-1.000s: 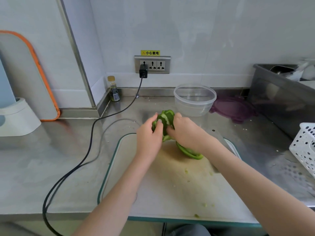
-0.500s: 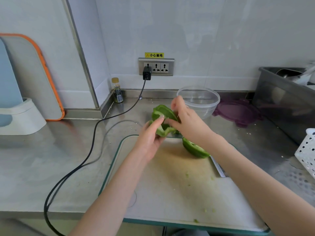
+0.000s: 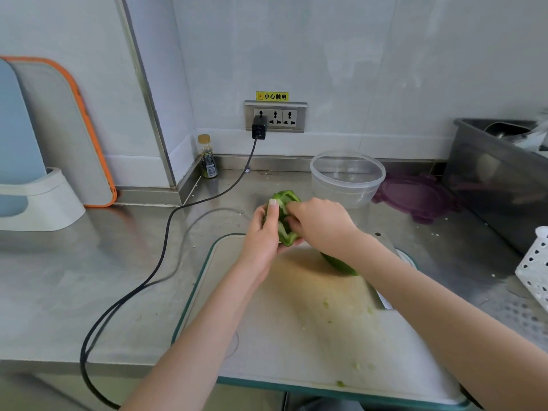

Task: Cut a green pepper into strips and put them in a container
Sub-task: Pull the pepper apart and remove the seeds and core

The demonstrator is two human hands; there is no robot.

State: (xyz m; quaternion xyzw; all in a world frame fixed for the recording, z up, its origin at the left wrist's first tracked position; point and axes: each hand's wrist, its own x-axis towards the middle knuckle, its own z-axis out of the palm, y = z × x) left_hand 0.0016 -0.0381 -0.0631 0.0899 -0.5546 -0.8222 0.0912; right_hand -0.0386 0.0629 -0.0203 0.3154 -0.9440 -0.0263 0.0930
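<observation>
Stainless steel counter (image 3: 89, 277) carries it all. Right under the gripped pepper sits a teal-edged cutting board (image 3: 296, 336), green bits scattered on it. Just behind the grip is a clear plastic container (image 3: 347, 179), purple lid (image 3: 415, 197) to its right. Black cable (image 3: 154, 271) snakes left of the grip, and a small bottle (image 3: 207, 157) stands back-left in the corner.

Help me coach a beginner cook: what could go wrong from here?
The pepper half, gripped by the left hand while the right hand digs inside, could scatter seeds onto the counter. The knife, mostly hidden under the right forearm, might get bumped. The black cord lies near the cutting board.
</observation>
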